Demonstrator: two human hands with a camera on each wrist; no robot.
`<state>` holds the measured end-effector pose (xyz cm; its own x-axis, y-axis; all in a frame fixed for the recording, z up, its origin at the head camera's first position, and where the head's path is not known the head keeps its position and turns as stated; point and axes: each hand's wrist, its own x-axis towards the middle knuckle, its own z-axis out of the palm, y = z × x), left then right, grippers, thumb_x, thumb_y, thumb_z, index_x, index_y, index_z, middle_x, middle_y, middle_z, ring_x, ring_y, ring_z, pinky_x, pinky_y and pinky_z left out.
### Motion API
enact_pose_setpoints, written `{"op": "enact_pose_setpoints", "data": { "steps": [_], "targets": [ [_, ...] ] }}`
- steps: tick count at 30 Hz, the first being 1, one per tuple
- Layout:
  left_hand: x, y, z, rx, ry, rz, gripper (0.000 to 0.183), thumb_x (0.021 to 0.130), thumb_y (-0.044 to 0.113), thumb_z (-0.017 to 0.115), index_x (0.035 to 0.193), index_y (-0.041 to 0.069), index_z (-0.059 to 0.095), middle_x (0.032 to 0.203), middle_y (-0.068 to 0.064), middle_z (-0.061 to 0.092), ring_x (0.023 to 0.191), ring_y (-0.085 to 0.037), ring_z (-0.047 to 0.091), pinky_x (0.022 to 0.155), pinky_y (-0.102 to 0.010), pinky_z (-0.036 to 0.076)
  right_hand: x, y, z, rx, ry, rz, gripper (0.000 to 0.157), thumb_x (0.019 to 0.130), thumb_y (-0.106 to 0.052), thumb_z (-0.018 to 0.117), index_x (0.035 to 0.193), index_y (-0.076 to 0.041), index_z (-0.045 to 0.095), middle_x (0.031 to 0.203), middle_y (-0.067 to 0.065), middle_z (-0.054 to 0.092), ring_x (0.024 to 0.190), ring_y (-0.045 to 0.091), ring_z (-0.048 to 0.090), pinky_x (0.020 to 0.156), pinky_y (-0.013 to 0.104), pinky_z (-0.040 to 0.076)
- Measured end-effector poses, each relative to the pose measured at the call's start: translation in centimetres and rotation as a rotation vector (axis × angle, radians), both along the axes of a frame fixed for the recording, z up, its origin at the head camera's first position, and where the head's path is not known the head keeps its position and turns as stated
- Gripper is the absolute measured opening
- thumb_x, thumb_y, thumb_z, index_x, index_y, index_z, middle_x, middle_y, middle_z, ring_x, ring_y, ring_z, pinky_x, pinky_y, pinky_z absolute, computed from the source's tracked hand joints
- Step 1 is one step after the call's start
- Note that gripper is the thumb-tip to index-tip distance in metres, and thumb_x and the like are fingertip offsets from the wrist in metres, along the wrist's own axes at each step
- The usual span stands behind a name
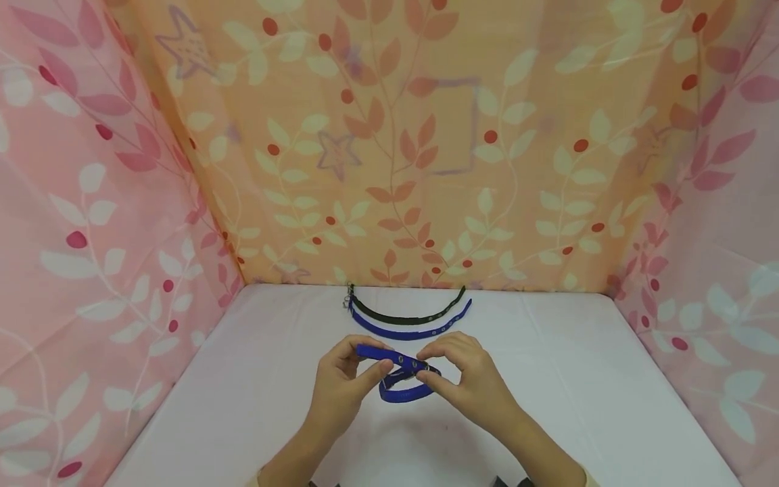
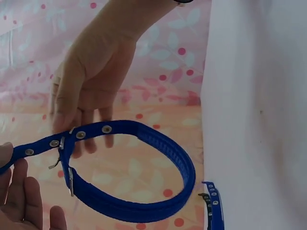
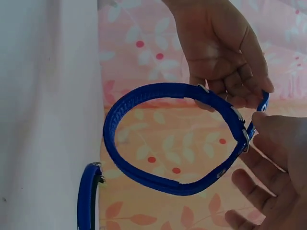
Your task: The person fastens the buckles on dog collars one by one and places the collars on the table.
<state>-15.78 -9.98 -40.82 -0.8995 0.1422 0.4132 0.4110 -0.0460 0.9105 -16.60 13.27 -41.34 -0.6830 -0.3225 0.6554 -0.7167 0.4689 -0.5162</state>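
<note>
Held up between both hands is a blue collar [image 1: 406, 394], its strap drawn through a metal buckle [image 3: 246, 139] so that it forms a loop. A row of metal eyelets [image 2: 80, 135] runs along the strap. My left hand [image 1: 342, 387] pinches the strap's free end between thumb and fingers. Close by the buckle, my right hand [image 1: 477, 382] pinches the collar with thumb and forefinger. In the left wrist view the loop hangs open, and the buckle's prong juts out beside the strap.
Behind the hands on the white table [image 1: 243, 379] lie a second blue collar [image 1: 395, 334] and a dark green collar [image 1: 389, 319], both curved side by side with buckles at the left. Patterned curtains [image 1: 389, 135] enclose the table at the back and both sides.
</note>
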Motion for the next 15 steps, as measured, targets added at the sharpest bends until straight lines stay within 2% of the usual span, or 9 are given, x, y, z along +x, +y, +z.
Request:
{"op": "enact_pose_setpoints", "data": {
  "steps": [4,7,12,13,15],
  "targets": [
    [0.2,0.3,-0.4,-0.044,-0.004,-0.044,0.027,0.091,0.013,0.079,0.113,0.005,0.067,0.107,-0.005,0.073,0.106,-0.023,0.068,0.109,-0.024,0.046,0.2,-0.5,0.1,-0.003,0.124,0.067,0.028,0.084,-0.018,0.086,0.108,-0.022,0.073,0.104,-0.014,0.071,0.105,0.010,0.063,0.103,0.034,0.043],
    [0.3,0.7,-0.9,-0.092,-0.001,-0.044,0.028,0.090,0.014,0.080,0.115,0.012,0.067,0.110,-0.001,0.072,0.107,-0.024,0.067,0.108,-0.026,0.047,0.2,-0.8,0.2,-0.033,0.215,0.094,0.029,0.081,-0.013,0.087,0.105,-0.020,0.073,0.098,-0.011,0.070,0.099,0.011,0.062,0.103,0.034,0.040],
    [0.2,1.5,-1.8,-0.311,-0.002,-0.030,0.035,0.083,0.030,0.087,0.113,0.031,0.069,0.109,0.015,0.071,0.106,-0.018,0.066,0.098,-0.035,0.052,0.4,-1.0,0.1,-0.154,0.233,0.113,0.032,0.076,-0.003,0.088,0.101,-0.018,0.074,0.095,-0.008,0.072,0.095,0.013,0.063,0.101,0.029,0.041],
    [0.2,1.6,-2.0,-0.350,0.002,-0.028,0.035,0.081,0.032,0.088,0.111,0.033,0.070,0.107,0.018,0.071,0.105,-0.015,0.066,0.096,-0.035,0.053,0.4,-1.1,0.1,-0.174,0.235,0.116,0.033,0.076,-0.002,0.088,0.101,-0.018,0.074,0.094,-0.008,0.073,0.095,0.014,0.063,0.101,0.029,0.041],
    [0.3,1.9,-2.4,-0.363,0.001,-0.041,0.030,0.081,0.032,0.087,0.107,0.031,0.072,0.103,0.016,0.073,0.101,-0.013,0.068,0.093,-0.034,0.055,0.6,-1.3,0.0,-0.203,0.243,0.114,0.033,0.075,-0.001,0.087,0.101,-0.017,0.074,0.093,-0.007,0.073,0.096,0.016,0.063,0.103,0.030,0.041]
  ]
}}
